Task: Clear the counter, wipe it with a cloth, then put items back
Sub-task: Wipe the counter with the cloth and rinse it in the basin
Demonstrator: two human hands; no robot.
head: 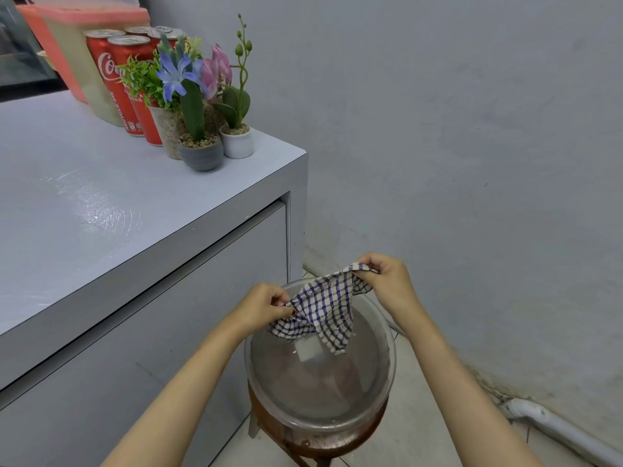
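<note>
While left hand [266, 306] and right hand [387, 281] pinch the blue-checked white cloth [323, 310], folds below the grip hide part of the clear glass bowl [337, 396].

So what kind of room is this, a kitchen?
Probably a home kitchen or pantry corner: a grey counter with cola cans and a lidded food container, a tiled floor, and a checked cloth held over a glass bowl.
</note>
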